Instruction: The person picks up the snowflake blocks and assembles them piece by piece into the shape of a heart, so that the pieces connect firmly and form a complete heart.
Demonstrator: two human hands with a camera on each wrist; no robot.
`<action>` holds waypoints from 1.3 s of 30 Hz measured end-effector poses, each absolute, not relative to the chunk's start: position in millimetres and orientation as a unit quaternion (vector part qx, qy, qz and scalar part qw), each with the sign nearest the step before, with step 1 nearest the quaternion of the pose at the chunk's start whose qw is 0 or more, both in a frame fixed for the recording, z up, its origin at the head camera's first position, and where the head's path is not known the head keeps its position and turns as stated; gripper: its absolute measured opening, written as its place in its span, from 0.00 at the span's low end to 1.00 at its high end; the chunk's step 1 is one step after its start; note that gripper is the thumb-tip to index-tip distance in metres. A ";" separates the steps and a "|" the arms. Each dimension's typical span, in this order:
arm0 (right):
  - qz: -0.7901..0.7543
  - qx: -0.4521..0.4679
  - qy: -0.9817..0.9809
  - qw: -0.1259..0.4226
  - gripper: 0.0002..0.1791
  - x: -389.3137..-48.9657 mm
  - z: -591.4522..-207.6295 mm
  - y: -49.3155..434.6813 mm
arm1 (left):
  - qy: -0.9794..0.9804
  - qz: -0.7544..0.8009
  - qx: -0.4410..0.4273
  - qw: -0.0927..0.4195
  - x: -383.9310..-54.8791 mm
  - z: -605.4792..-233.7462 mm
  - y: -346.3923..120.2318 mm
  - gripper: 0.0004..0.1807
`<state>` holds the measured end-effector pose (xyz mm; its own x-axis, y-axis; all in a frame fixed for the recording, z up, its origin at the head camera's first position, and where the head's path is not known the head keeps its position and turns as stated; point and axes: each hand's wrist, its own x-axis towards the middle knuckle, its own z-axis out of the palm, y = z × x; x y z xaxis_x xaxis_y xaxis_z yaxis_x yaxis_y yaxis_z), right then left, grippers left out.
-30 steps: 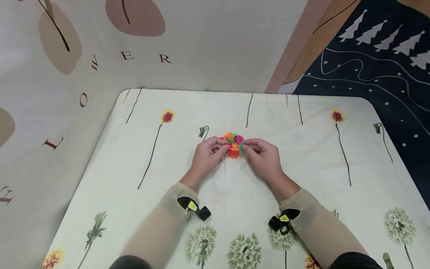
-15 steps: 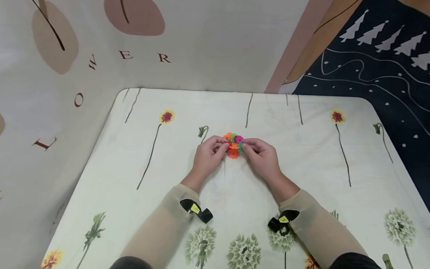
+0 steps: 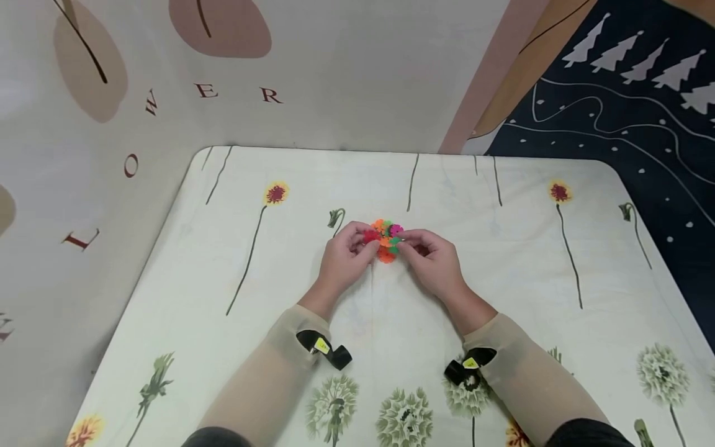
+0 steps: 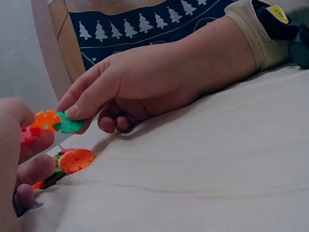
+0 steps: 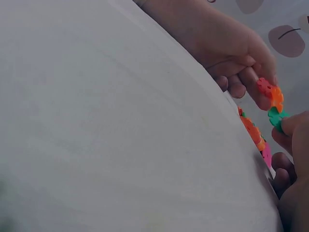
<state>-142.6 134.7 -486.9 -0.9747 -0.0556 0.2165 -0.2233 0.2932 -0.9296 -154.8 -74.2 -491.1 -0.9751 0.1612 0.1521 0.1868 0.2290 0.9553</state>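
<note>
Three flower-shaped plastic discs with notched edges form a short row between my hands: a red disc (image 4: 29, 135), an orange disc (image 4: 47, 121) and a green disc (image 4: 70, 123). My left hand (image 3: 345, 253) pinches the red end between thumb and fingers. At the other end, my right hand (image 3: 437, 259) pinches the green disc, its thumb on the face. The orange one sits between them, overlapping both neighbours' edges. Close below, a small pile of similar discs (image 4: 76, 160) in orange, green and magenta lies on the table, partly hidden by my left fingers in the left wrist view.
A white cloth printed with flowers covers the table (image 3: 503, 261). Behind it stands a pale wall (image 3: 346, 93) with printed letters, and a dark panel with white trees (image 3: 614, 112) is at the right. Each wrist carries a small black camera (image 3: 338, 357).
Both hands stay over the same spot, with the right shifted slightly left. The red disc now shows more clearly between the left fingers, and the row has turned a little.
</note>
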 end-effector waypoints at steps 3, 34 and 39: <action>0.587 0.092 -0.802 0.067 0.09 -143.1 -486.8 134.9 | -0.794 -0.591 -0.138 0.014 -155.4 -491.5 -75.9 0.18; 0.370 0.225 -0.900 0.044 0.27 -144.6 -486.7 136.6 | -0.797 -0.597 -0.095 0.004 -157.1 -486.8 -71.2 0.36; 0.354 0.219 -0.907 0.056 0.20 -145.0 -487.1 134.1 | -0.802 -0.591 -0.091 0.002 -157.4 -486.6 -72.3 0.37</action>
